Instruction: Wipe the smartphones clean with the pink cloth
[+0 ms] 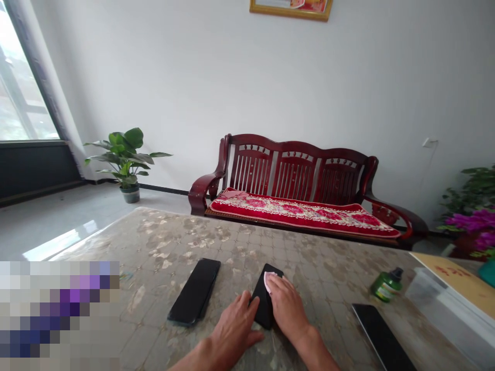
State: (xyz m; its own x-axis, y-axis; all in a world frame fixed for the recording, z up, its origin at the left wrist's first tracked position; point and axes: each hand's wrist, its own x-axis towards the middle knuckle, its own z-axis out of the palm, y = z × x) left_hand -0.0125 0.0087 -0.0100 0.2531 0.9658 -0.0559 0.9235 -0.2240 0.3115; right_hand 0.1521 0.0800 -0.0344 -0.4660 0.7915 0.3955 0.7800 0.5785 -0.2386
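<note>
A black smartphone point(264, 313) lies flat on the patterned tablecloth, in the middle before me. My right hand point(286, 306) is closed on a small pale pink cloth point(268, 282), pressed against the upper part of its screen. At the phone's lower left edge, my left hand point(235, 323) holds it, fingertips along the side and thumb near the bottom end. To the left lies a second black smartphone point(195, 292), apart from both hands; it appears to rest on another dark, flat piece whose edge shows beneath.
On the right are a third dark phone-like device point(382, 335), a green pump bottle point(388, 285) and a clear plastic box point(436, 309) below a tan panel point(460, 278). Beyond the table point(162, 242) stand a wooden bench point(294, 175) and a potted plant point(129, 193). The lower left corner is pixelated.
</note>
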